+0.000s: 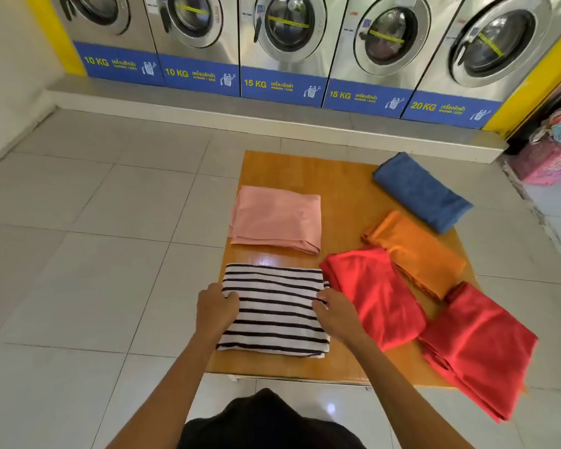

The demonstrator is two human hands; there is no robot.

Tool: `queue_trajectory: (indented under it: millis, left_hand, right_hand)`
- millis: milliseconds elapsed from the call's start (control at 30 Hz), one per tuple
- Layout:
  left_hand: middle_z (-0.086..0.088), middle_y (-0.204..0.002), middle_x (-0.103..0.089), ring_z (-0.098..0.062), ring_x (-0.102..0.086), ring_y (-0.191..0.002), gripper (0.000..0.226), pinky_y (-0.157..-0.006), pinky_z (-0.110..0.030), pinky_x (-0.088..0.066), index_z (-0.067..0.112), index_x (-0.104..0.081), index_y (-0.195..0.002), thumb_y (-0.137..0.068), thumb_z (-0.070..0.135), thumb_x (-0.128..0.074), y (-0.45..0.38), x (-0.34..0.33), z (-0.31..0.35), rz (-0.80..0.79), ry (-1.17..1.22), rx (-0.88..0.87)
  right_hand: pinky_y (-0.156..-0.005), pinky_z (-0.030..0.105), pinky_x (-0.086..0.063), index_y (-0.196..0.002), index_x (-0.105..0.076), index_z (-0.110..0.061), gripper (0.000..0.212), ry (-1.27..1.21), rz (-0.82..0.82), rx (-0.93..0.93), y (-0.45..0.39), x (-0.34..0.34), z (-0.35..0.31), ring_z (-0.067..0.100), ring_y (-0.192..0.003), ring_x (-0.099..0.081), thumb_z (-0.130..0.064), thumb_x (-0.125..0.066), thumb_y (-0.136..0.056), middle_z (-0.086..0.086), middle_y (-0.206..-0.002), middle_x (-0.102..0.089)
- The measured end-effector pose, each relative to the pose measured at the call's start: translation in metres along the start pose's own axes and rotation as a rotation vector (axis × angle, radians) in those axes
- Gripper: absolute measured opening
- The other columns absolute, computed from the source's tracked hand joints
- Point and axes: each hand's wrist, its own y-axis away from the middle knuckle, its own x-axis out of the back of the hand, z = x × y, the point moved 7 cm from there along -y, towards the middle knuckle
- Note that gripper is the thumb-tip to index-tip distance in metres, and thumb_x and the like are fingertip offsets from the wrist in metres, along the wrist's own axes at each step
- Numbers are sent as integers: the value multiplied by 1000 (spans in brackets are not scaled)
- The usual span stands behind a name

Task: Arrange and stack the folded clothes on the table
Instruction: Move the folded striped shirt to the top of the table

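Observation:
A folded black-and-white striped garment (274,311) lies at the near left of the low wooden table (344,189). My left hand (215,307) grips its left edge and my right hand (334,311) grips its right edge. Behind it lies a folded pink garment (276,218). To the right, a folded red garment (374,294) lies beside the striped one. A folded orange garment (415,251), a folded blue towel (421,191) and a second red garment (476,348) lie along the right side, the last overhanging the table's edge.
A row of front-loading washing machines (289,43) on a raised step lines the far wall. A pink laundry basket (548,157) heaped with clothes stands at the far right. White floor tiles (94,254) surround the table.

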Motion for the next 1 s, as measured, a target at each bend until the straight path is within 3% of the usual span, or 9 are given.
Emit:
queue_trajectory:
  millis: [100,200,300,433,633,767,833,1000]
  left_hand:
    - [-11,-123,-55,-28,-58,-104,51,-87,-39,-53,8,-48,-125,-85,40,-51,-2,-4,-15,-11,60,85]
    - [-13,-124,-56,-29,-57,-109,63,-89,-41,-53,8,-44,-132,-86,49,-55,3,-11,-28,-80,54,133]
    - [-13,-123,-60,-27,-60,-105,61,-83,-36,-52,7,-47,-133,-90,50,-56,2,-15,-30,-142,106,150]
    - [-10,-129,-61,-29,-60,-114,71,-99,-47,-49,16,-49,-137,-87,66,-48,-4,-20,-31,-238,129,129]
    - [-15,-135,-54,-33,-54,-120,64,-99,-46,-46,12,-39,-141,-96,57,-39,-11,-16,-32,-170,136,129]
    - [-16,-135,-53,-32,-54,-119,63,-98,-47,-49,11,-38,-141,-96,54,-40,-23,-9,-38,-151,131,129]
    - [-15,-131,-54,-31,-56,-115,60,-94,-45,-49,10,-40,-139,-96,53,-41,-29,-2,-35,-110,135,119]
    - [-9,-121,-59,-24,-59,-105,56,-83,-39,-53,14,-46,-132,-94,55,-45,-50,12,-3,-53,213,55]
  right_hand:
    - [-89,38,-46,-118,-56,-7,32,-140,156,-207,6,-6,19,34,-106,-59,-25,-54,-91,14,-115,-62]
    - [-97,43,-47,-128,-49,-6,46,-323,137,-386,18,-18,20,37,-113,-58,-33,-57,-91,16,-124,-60]
    - [-101,42,-50,-140,-49,-18,69,-582,98,-463,19,-29,19,28,-113,-62,-50,-62,-80,5,-126,-65]
    - [-104,49,-50,-143,-44,-30,93,-688,73,-487,8,-47,41,26,-121,-60,-80,-63,-67,0,-135,-61]
    - [-111,45,-44,-144,-44,-25,51,-656,-2,-329,18,-33,1,22,-127,-55,-48,-48,-99,2,-140,-58]
    - [-117,42,-33,-150,-37,-10,59,-355,187,-301,9,-26,-3,28,-136,-46,-45,-43,-102,8,-145,-52]
    - [-119,42,-30,-150,-35,-9,61,-351,210,-272,3,-21,-10,30,-140,-42,-47,-42,-102,8,-148,-48]
    - [-95,31,-42,-134,-52,-10,40,-416,238,-200,-29,11,-31,30,-120,-58,-35,-46,-104,9,-128,-64]
